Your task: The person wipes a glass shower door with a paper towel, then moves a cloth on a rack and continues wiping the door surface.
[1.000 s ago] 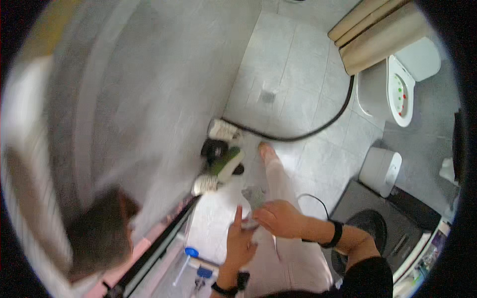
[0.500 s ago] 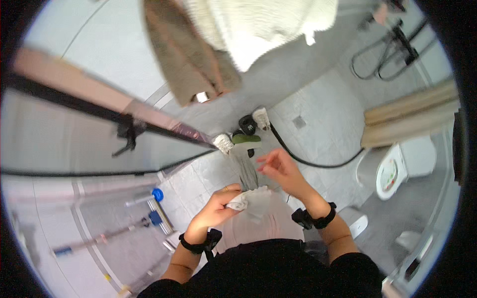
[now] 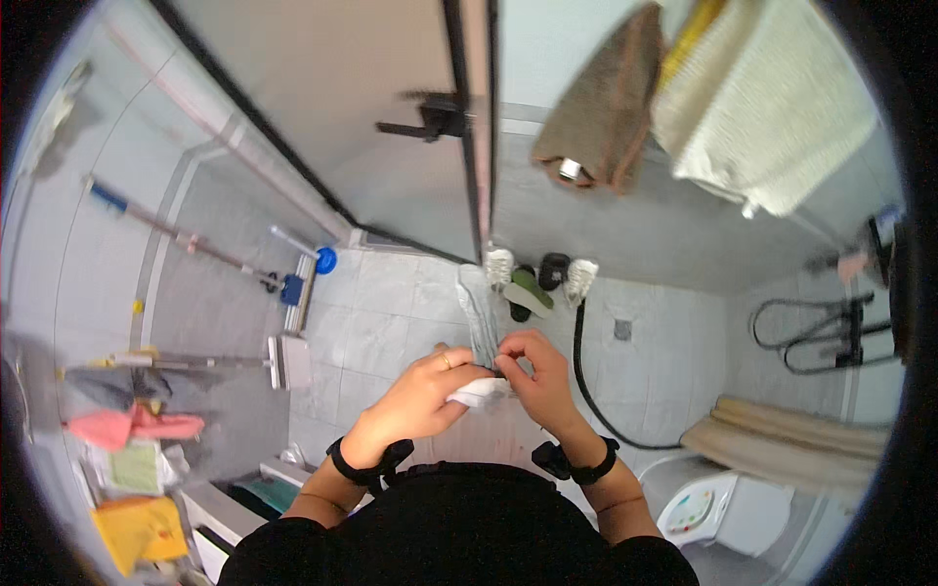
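A bunched piece of white cloth (image 3: 479, 393) is held close in front of my body. My left hand (image 3: 415, 393) is closed around it, a ring on one finger. Against the cloth's upper right edge, my right hand (image 3: 535, 379) has its thumb and fingers pinched together. A long grey-white strip of fabric (image 3: 477, 313) stretches away from my fingers toward the shoes; whether it joins the bunched cloth is hidden by my hands. Below the cloth is a pale pinkish surface (image 3: 469, 439), partly covered.
White sneakers (image 3: 580, 278), a green slipper (image 3: 529, 292) and dark shoes stand by the glass door (image 3: 391, 98). A black hose (image 3: 580, 381) curves toward the toilet (image 3: 728, 508). Towels (image 3: 772, 107) hang far right. A squeegee mop (image 3: 291, 289) and a broom (image 3: 278, 361) lean left.
My right hand, raised apart with loose fingers before, has come down to the white cloth and pinches there. My left hand still holds the cloth. The view has turned left.
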Demonstrator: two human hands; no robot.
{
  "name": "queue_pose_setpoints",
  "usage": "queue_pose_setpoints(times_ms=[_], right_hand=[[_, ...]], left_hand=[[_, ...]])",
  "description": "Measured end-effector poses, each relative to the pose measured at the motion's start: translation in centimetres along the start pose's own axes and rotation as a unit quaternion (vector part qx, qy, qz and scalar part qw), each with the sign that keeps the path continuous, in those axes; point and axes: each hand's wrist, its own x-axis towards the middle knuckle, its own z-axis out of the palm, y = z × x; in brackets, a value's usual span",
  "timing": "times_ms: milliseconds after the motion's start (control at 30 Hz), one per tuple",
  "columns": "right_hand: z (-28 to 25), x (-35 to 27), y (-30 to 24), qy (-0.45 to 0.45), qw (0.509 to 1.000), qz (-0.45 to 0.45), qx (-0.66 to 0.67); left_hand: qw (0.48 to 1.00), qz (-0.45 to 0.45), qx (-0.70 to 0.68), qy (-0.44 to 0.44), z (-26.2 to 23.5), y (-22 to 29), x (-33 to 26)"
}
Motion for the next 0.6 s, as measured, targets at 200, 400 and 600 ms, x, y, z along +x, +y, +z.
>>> queue_pose_setpoints(times_ms=[200,400,600], right_hand=[[3.8,1.9,-0.6,-0.047,0.989,-0.139,-0.011],[9.3,6.5,-1.2,-0.113,0.963,0.028,0.244],[17.9,11.6,-5.8,-0.261,0.908,0.155,0.288]], left_hand=[[0.905,-0.124,-0.351,0.207,-1.7,-3.1,-4.7],[0.833,-0.110,-0.429,0.332,-6.4,-5.6,-8.2],[0.944,0.009,-0.082,0.318,-13.0,-7.8,-12.4]])
